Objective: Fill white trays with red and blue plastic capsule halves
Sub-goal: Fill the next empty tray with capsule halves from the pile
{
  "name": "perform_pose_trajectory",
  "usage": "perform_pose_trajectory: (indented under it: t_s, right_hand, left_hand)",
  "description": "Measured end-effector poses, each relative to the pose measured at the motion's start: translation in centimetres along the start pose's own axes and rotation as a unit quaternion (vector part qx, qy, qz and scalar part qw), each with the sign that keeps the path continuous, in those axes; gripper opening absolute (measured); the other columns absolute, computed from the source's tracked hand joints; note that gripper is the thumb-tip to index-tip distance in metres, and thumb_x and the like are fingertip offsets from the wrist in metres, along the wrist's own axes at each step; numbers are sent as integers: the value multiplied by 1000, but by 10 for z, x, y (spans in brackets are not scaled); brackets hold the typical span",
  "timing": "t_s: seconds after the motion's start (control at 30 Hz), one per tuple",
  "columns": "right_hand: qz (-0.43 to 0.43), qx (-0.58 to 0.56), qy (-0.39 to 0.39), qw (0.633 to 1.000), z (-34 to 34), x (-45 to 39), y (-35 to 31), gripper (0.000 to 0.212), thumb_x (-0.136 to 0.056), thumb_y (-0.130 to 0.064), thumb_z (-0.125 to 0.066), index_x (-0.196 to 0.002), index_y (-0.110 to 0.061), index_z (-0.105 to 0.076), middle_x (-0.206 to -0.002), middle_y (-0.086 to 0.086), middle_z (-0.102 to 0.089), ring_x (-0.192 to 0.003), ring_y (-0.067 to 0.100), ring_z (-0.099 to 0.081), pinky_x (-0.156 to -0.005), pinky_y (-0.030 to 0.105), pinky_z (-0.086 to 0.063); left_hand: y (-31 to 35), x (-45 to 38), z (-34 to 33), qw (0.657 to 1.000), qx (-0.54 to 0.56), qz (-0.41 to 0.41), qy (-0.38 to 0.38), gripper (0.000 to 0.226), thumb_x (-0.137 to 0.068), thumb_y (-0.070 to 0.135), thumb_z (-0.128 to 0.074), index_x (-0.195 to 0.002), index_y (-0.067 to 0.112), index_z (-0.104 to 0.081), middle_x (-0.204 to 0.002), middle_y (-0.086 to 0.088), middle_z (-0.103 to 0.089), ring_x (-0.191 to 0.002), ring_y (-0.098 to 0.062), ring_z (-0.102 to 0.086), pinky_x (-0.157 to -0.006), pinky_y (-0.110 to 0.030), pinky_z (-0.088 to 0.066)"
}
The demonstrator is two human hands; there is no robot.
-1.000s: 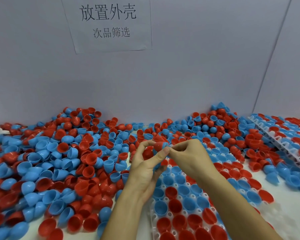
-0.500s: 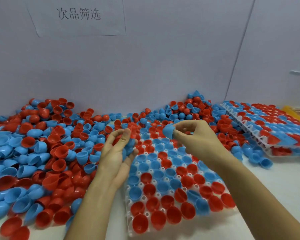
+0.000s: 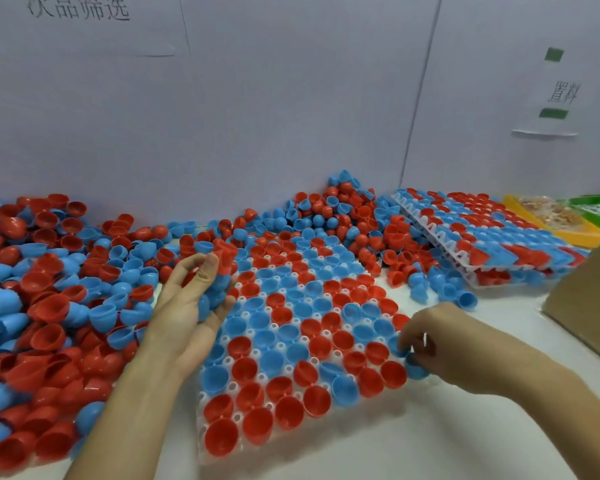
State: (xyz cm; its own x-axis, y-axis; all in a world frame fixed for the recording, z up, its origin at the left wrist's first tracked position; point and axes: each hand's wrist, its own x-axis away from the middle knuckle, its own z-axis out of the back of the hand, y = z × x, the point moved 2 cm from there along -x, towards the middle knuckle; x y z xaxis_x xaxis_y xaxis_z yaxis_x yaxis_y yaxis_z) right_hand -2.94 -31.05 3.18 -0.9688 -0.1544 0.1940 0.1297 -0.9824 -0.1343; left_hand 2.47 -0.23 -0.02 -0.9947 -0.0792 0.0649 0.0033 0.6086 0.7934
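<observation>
A white tray lies on the table in front of me, most of its sockets holding red and blue capsule halves. My left hand hovers palm-up over the tray's left edge and cups several blue and red halves in its curled fingers. My right hand is down at the tray's right edge, its fingertips pinching a blue capsule half at a socket there.
A big loose pile of red and blue halves covers the table's left and back. Filled trays are stacked at the right rear. A cardboard box stands at the right edge, with yellow and green packets behind.
My right hand has dropped from mid-air above the tray down to its right edge, carrying the blue half. The left hand stays beside the tray with its handful. The view has shifted right.
</observation>
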Motion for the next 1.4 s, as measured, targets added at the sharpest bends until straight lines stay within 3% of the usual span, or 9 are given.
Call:
perform_pose_trajectory:
  t_s: [0.27, 0.4, 0.5, 0.63, 0.9, 1.03, 1.1, 1.23, 1.4]
  right_hand:
    - [7, 21, -11, 1000, 5, -1, -5, 39, -93, -15, -67, -117, -46, -65, -96, -26, -55, -82, -1, -58, -66, 18, -51]
    - [73, -56, 114, 989, 27, -16, -31, 26, -97, -20, -60, -116, -36, -68, -95, -28, -60, -85, -18, -56, -64, 7, -48]
    - [139, -212, 205, 945, 32, -37, -81, 19, -93, -31, -66, -111, -33, -69, -88, -19, -66, -83, -9, -61, -67, 14, -54]
    - [161, -286, 232, 916, 27, -67, -139, 26, -89, -42, -70, -112, -31, -68, -83, -15, -65, -75, -8, -61, -61, 8, -50]
    - [161, -367, 209, 892, 21, -91, -157, 13, -90, -13, -70, -101, -19, -72, -76, -3, -68, -55, 7, -68, -54, 16, -51]
    - [151, -387, 233, 879, 24, -83, -142, 17, -91, -4, -65, -85, -17, -73, -73, -2, -68, -49, 11, -66, -44, 13, -43]
    - [127, -356, 246, 892, 31, -74, -114, 17, -92, -3, -64, -88, -18, -72, -78, -4, -67, -52, 10, -67, -45, 15, -47]
    - [83, -171, 188, 964, 42, -45, -34, 17, -90, -8, -69, -99, -21, -75, -88, -11, -68, -75, 8, -67, -70, 24, -59]
    - [17, -64, 88, 994, 33, -8, 32, 19, -88, -11, -70, -90, -29, -74, -76, -20, -61, -74, -2, -61, -60, 14, -50]
  left_hand:
    - [2, 5, -3, 999, 41, 31, -18, 29, -74, 35, -74, -99, 20, -69, -91, 1, -73, -79, -13, -71, -55, -22, -55]
    - [2, 8, -7, 998, 43, 42, -29, 37, -70, 38, -75, -100, 18, -69, -87, 0, -73, -75, -13, -70, -52, -22, -53]
    - [2, 9, -8, 998, 29, 40, -34, 51, -65, 40, -78, -108, 17, -69, -91, -1, -73, -75, -12, -69, -51, -22, -53]
    - [3, 8, -6, 998, -6, 18, -61, 32, -59, 41, -83, -88, 28, -76, -95, 1, -74, -78, -11, -69, -54, -23, -53]
    - [2, 5, -5, 992, -87, -1, -86, 30, -61, 39, -85, -86, 28, -73, -93, -2, -74, -82, -14, -70, -55, -23, -53]
    - [2, 4, -7, 994, -96, -1, -43, 15, -73, 37, -79, -85, 29, -75, -92, 2, -73, -79, -13, -67, -56, -24, -54]
    - [7, 0, -4, 996, -89, -14, 11, 4, -87, 27, -71, -84, 27, -74, -92, 0, -71, -80, -16, -67, -53, -24, -54]
    - [39, -13, 15, 966, -177, -132, 135, 24, -100, 9, -58, -82, 25, -63, -93, 0, -64, -80, -13, -62, -57, -26, -52]
    - [107, -49, 46, 901, -306, -231, 204, 23, -93, 12, -55, -79, 30, -58, -85, 1, -58, -69, -11, -58, -50, -20, -53]
